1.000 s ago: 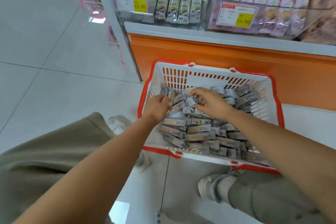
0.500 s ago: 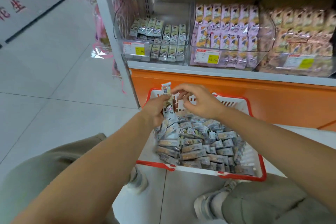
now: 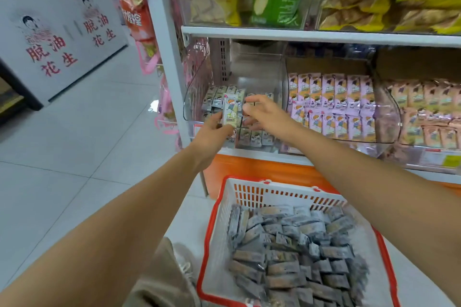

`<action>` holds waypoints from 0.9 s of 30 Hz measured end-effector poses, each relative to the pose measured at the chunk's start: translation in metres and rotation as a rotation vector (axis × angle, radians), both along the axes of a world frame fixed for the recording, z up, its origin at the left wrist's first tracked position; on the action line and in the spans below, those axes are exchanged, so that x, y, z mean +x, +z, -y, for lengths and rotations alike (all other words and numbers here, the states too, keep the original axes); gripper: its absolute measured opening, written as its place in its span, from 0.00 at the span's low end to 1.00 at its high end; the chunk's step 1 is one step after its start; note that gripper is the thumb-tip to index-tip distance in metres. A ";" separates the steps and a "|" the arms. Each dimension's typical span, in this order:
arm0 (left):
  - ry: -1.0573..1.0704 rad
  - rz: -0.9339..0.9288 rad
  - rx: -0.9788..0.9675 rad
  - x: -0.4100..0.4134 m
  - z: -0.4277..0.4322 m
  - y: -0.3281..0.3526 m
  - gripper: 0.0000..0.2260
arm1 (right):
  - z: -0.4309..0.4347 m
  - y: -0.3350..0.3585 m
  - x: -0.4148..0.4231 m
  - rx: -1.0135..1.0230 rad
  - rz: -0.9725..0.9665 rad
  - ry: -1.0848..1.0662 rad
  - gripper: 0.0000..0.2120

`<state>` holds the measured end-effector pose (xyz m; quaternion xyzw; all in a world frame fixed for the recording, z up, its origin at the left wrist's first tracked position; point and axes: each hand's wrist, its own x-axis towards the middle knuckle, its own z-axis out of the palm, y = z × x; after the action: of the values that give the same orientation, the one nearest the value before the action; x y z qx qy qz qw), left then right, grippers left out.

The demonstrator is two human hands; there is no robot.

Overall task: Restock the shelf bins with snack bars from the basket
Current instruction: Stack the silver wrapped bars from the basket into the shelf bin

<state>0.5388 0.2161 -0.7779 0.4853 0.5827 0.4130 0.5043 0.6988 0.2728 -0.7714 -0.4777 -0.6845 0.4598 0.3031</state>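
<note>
My left hand grips an upright snack bar in a pale wrapper, right at the front lip of the clear shelf bin on the left. That bin holds rows of the same grey-green bars. My right hand reaches into the same bin beside the bar, fingers loosely bent; I cannot see anything held in it. On the floor below stands the red-and-white basket, filled with several grey wrapped bars.
A bin of pink bars sits to the right of the target bin, and a bin of tan bars further right. The upper shelf carries green and yellow bags. Orange shelf base behind the basket. White display box far left.
Both hands rose from the basket to the left shelf bin. The left hand took a bar out of the basket and carried it up to the bin's front.
</note>
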 end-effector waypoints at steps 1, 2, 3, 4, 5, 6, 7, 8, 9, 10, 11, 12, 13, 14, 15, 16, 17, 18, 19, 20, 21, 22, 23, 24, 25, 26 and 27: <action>-0.035 0.001 0.032 -0.001 -0.008 0.000 0.19 | -0.008 0.000 -0.006 -0.079 -0.044 -0.005 0.25; -0.056 0.003 0.057 -0.002 -0.014 0.002 0.19 | -0.016 0.000 -0.012 -0.127 -0.072 -0.015 0.28; -0.064 -0.010 0.075 -0.002 -0.020 0.002 0.19 | -0.023 0.000 -0.018 -0.163 -0.103 -0.032 0.28; -0.061 -0.033 0.098 -0.003 -0.026 0.002 0.19 | -0.029 0.001 -0.023 -0.195 -0.138 -0.058 0.25; -0.052 -0.089 0.133 -0.004 -0.032 0.000 0.19 | -0.038 0.000 -0.027 -0.219 -0.178 -0.091 0.21; -0.041 -0.195 0.172 -0.006 -0.038 -0.002 0.18 | -0.047 -0.001 -0.031 -0.234 -0.210 -0.131 0.16; -0.034 -0.338 0.221 -0.009 -0.042 -0.004 0.18 | -0.057 -0.003 -0.033 -0.245 -0.227 -0.178 0.14; -0.016 -0.509 0.271 -0.013 -0.046 -0.006 0.18 | -0.066 -0.006 -0.035 -0.238 -0.219 -0.237 0.14; 0.006 -0.681 0.333 -0.017 -0.048 -0.011 0.18 | -0.076 -0.010 -0.036 -0.219 -0.182 -0.306 0.17; 0.016 -0.840 0.409 -0.022 -0.050 -0.016 0.17 | -0.084 -0.013 -0.036 -0.194 -0.126 -0.370 0.19; -0.001 -0.973 0.474 -0.026 -0.050 -0.021 0.17 | -0.093 -0.017 -0.035 -0.166 -0.057 -0.420 0.19; -0.032 -1.060 0.521 -0.031 -0.051 -0.028 0.18 | -0.099 -0.019 -0.034 -0.137 0.020 -0.458 0.19; -0.061 -1.104 0.550 -0.034 -0.050 -0.035 0.21 | -0.105 -0.022 -0.033 -0.118 0.089 -0.492 0.18; -0.077 -1.126 0.561 -0.036 -0.049 -0.042 0.24 | -0.111 -0.025 -0.031 -0.100 0.134 -0.515 0.18; -0.087 -1.142 0.561 -0.038 -0.048 -0.049 0.25 | -0.117 -0.029 -0.031 -0.089 0.154 -0.539 0.16; -0.089 -1.162 0.562 -0.040 -0.047 -0.056 0.26 | -0.123 -0.032 -0.032 -0.079 0.167 -0.557 0.15; -0.085 -1.178 0.577 -0.041 -0.046 -0.061 0.25 | -0.128 -0.035 -0.033 -0.070 0.183 -0.570 0.14; -0.079 -1.194 0.605 -0.042 -0.046 -0.065 0.24 | -0.133 -0.039 -0.035 -0.054 0.210 -0.578 0.14; -0.075 -1.207 0.628 -0.043 -0.046 -0.068 0.23 | -0.139 -0.042 -0.037 -0.051 0.239 -0.587 0.13; -0.072 -1.215 0.641 -0.043 -0.046 -0.069 0.22 | -0.143 -0.044 -0.038 -0.047 0.267 -0.597 0.13; -0.065 -1.218 0.653 -0.043 -0.047 -0.070 0.22 | -0.147 -0.045 -0.039 -0.047 0.291 -0.612 0.13; -0.058 -1.216 0.663 -0.044 -0.047 -0.070 0.21 | -0.149 -0.046 -0.039 -0.042 0.313 -0.623 0.14; -0.054 -1.212 0.668 -0.043 -0.048 -0.070 0.21 | -0.151 -0.046 -0.039 -0.041 0.329 -0.633 0.16; -0.046 -1.210 0.675 -0.042 -0.047 -0.070 0.20 | -0.152 -0.046 -0.039 -0.035 0.343 -0.636 0.17; -0.037 -1.210 0.681 -0.041 -0.047 -0.070 0.20 | -0.153 -0.047 -0.039 -0.033 0.351 -0.624 0.18; -0.032 -1.208 0.681 -0.041 -0.047 -0.070 0.20 | -0.153 -0.047 -0.040 -0.030 0.358 -0.589 0.18; -0.029 -1.208 0.677 -0.041 -0.047 -0.070 0.20 | -0.153 -0.047 -0.041 -0.031 0.361 -0.543 0.17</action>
<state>0.4979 0.2634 -0.8478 0.7686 0.5940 0.2226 -0.0825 0.6582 0.4260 -0.8185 -0.7214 -0.5674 0.2804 0.2811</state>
